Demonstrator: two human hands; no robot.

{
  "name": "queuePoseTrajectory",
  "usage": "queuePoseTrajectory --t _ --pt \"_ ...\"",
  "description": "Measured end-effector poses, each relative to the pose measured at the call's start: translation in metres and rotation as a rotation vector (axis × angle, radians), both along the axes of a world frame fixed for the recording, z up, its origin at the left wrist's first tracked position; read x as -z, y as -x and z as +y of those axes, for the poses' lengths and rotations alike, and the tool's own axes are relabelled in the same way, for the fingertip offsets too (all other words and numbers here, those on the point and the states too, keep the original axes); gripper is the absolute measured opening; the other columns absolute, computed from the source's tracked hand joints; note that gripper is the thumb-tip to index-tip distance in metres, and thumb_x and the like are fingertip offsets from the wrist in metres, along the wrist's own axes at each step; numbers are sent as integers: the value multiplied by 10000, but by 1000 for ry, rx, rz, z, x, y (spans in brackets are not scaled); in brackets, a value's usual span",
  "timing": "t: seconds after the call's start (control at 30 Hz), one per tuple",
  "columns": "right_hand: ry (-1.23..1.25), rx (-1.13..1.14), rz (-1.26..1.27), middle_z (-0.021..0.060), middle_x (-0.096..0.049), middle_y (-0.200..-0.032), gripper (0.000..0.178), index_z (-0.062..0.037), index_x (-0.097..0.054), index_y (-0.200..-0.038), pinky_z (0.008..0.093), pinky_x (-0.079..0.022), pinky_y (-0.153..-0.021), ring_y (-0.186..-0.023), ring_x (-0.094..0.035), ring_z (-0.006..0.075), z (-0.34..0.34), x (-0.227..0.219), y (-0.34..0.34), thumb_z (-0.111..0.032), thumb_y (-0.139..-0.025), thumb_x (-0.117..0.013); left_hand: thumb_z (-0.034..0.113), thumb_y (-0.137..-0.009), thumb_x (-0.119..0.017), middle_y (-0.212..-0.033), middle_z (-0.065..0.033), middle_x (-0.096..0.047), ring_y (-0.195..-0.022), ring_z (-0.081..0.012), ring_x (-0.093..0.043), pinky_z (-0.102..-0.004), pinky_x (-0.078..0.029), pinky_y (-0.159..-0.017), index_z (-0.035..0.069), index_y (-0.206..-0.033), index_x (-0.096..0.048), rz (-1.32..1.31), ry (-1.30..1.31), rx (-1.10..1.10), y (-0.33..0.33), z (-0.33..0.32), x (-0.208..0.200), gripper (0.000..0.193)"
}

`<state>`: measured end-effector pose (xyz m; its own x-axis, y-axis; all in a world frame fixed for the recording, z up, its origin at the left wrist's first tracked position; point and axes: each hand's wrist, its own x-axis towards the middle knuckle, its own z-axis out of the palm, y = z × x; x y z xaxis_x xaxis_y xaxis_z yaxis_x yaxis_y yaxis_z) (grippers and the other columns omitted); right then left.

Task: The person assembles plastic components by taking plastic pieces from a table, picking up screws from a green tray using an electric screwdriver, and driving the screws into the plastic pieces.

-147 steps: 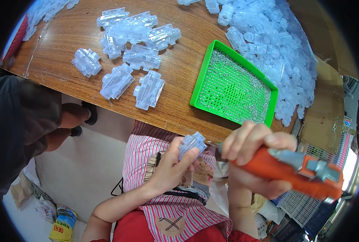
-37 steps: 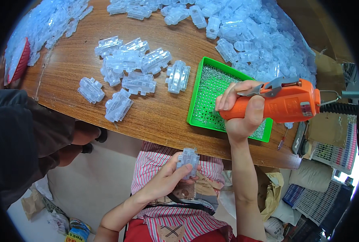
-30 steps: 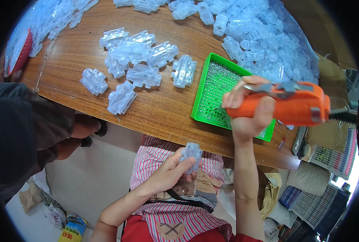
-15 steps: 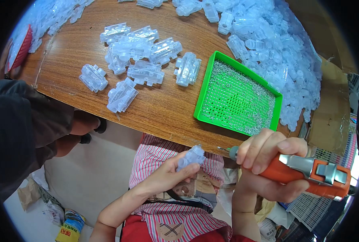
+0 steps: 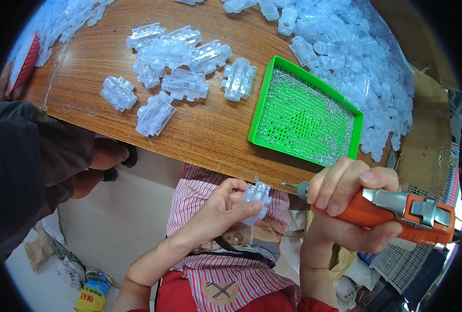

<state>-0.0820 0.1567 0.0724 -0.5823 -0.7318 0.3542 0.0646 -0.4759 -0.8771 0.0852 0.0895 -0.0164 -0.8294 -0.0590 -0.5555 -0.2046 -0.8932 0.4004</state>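
Below the table's front edge, my left hand [image 5: 223,208] pinches a clear plastic housing [image 5: 256,199] between thumb and fingers. My right hand [image 5: 350,203] wraps round an orange electric screwdriver [image 5: 355,212] with a silver metal lever. Its thin bit points left toward the housing, apart from it. Just beyond the right hand stands a green perforated tray [image 5: 255,117] at the table edge. Many small silver screws [image 5: 319,99] lie scattered in it. Several more clear plastic housings [image 5: 185,83] rest in a loose group on the left of the tray.
A large heap of clear plastic parts [image 5: 355,67] covers the table's right side. Another heap [image 5: 64,23] lies far left, beside a red basket [image 5: 25,62]. Another person's dark-clothed legs [image 5: 44,151] are at the left. Cardboard [image 5: 423,135] borders the right of the wooden table [image 5: 200,140].
My left hand has turned the housing more upright and shifted it slightly right. The right hand with the screwdriver has moved a little to the right. The view has shifted slightly.
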Motion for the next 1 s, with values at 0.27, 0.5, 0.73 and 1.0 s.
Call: queuePoseTrajectory --t 0.27,0.5,0.73,1.0 --pt "-29 -32 -6 71 -524 -660 655 -8 -516 -1074 297 -448 -502 -585 -492 174 -3 12 -11 -612 -828 -580 78 -896 -641 -1032 -60 -626 -915 -94 -615 -253 -519 -790 -16 -1155 -457 -78 155 -115 8 14 11 332" --pt "-50 -95 118 65 -504 -646 628 -16 -484 -1072 289 -460 -466 -569 -485 164 -3 23 -11 -612 -875 -513 133 -925 -613 -943 11 -618 -826 -25 -558 -203 -478 -724 -9 -1113 -556 41 285 -38 7 10 13 243" --pt "-28 -62 103 56 -507 -651 632 -21 -484 -1069 281 -461 -466 -574 -486 155 -3 21 -10 -619 -869 -518 132 -920 -619 -923 17 -625 -805 -21 -557 -199 -479 -706 -11 -1094 -570 14 216 22 12 3 13 231" --pt "-98 -117 151 66 -525 -667 638 -10 -504 -1088 293 -469 -511 -598 -501 168 -4 25 -13 -597 -850 -575 135 -923 -615 -932 5 -632 -811 -25 -560 -202 -478 -717 -15 -1076 -576 21 230 -10 11 3 15 217"
